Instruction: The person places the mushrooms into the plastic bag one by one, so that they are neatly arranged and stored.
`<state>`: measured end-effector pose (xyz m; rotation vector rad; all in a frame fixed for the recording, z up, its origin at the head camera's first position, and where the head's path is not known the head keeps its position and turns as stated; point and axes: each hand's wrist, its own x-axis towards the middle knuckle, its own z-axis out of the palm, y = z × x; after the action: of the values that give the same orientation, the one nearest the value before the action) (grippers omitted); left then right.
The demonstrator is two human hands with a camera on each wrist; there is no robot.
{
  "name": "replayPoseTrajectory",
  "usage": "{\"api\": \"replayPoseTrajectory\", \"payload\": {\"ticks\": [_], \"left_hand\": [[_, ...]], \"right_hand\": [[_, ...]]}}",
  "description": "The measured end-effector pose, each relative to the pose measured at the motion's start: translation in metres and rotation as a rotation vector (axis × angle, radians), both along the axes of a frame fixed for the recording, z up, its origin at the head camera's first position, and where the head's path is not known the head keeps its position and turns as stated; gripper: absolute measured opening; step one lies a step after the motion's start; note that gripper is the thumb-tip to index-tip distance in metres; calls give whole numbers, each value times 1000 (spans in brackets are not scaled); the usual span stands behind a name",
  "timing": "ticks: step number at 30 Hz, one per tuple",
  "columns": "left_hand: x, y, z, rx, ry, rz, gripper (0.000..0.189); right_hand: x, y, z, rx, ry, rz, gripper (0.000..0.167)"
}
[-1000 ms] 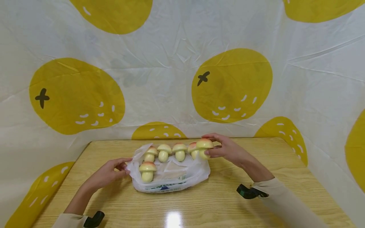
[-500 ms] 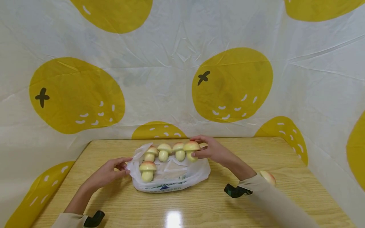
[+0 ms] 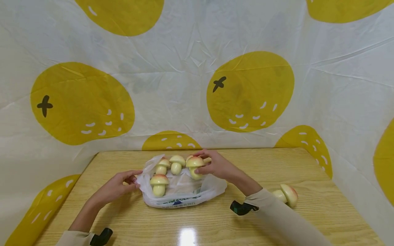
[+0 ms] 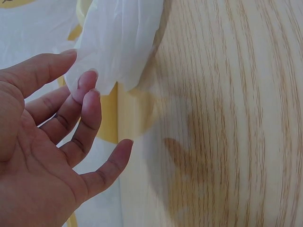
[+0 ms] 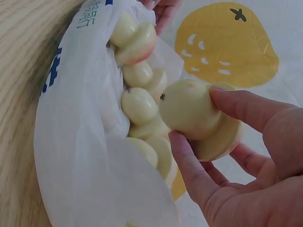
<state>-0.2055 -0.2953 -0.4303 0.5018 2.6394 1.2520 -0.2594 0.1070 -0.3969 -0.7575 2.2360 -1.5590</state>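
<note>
A white plastic bag (image 3: 215, 186) lies spread on the table with its mouth open. Toy mushrooms with pale stems and reddish-yellow caps sit in it: one at the front left (image 3: 159, 185), one behind it (image 3: 162, 166), and one at the back (image 3: 177, 164). My right hand (image 3: 217, 165) grips another toy mushroom (image 5: 189, 111) by thumb and fingers, held above the bag and partly covering one more behind it. At the bag's left edge, my left hand (image 3: 115, 188) pinches the plastic with curled fingers; the bag's edge (image 4: 116, 47) reaches the fingertips in the left wrist view.
One more toy mushroom (image 3: 287, 195) lies on its side on the wooden table (image 3: 147, 227), just beyond my right sleeve. A white curtain (image 3: 172, 95) with yellow fruit prints stands along the table's back and sides.
My right hand has moved left across the bag with the toy mushroom in it. The mushroom lying at the right has come into view from behind the sleeve. My left hand stays put.
</note>
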Motion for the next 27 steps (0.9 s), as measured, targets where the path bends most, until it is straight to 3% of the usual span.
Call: {"api": "replayPoseTrajectory", "payload": {"ticks": [21,27], "left_hand": [[1,0,1,2,-8,3,57],[1,0,1,9,-11,-5,57]], "right_hand": [[6,-39,-19,7,-4,29,52],[7,-47,-28,47,33,22,54]]}}
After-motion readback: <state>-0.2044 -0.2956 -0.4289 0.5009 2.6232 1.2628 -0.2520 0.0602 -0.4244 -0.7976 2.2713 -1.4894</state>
